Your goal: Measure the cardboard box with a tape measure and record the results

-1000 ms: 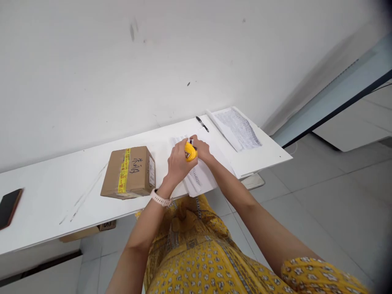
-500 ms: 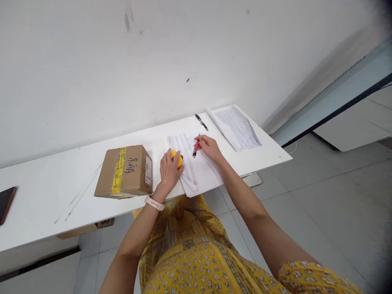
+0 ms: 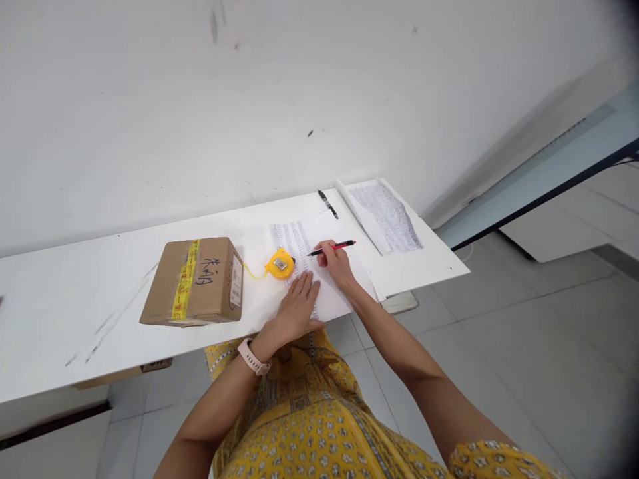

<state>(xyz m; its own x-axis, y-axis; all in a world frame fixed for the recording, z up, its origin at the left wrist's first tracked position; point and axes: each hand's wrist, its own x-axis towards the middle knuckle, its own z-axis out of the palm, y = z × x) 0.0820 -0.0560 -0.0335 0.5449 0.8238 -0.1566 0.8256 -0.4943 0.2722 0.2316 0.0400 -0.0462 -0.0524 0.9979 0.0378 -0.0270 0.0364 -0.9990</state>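
My right hand grips a black and red pen, its tip pointing left over the written sheet. Flat on that sheet of paper lies my left hand, fingers stretched out and holding nothing. Columns of small writing run down the paper's left part. Just beyond my left fingertips rests a yellow tape measure at the sheet's left edge, a thin yellow strip trailing from it toward the box. The cardboard box, with yellow tape and black handwriting, stands to the left.
A black pen lies near the wall. Further right is another sheet covered in writing, with a rolled or folded left edge. The white table runs along the wall, with a glass panel at the right.
My left hand has let go of the tape measure and moved right and nearer, onto the paper. In my right hand the pen has turned from steep to nearly level, tip leftward.
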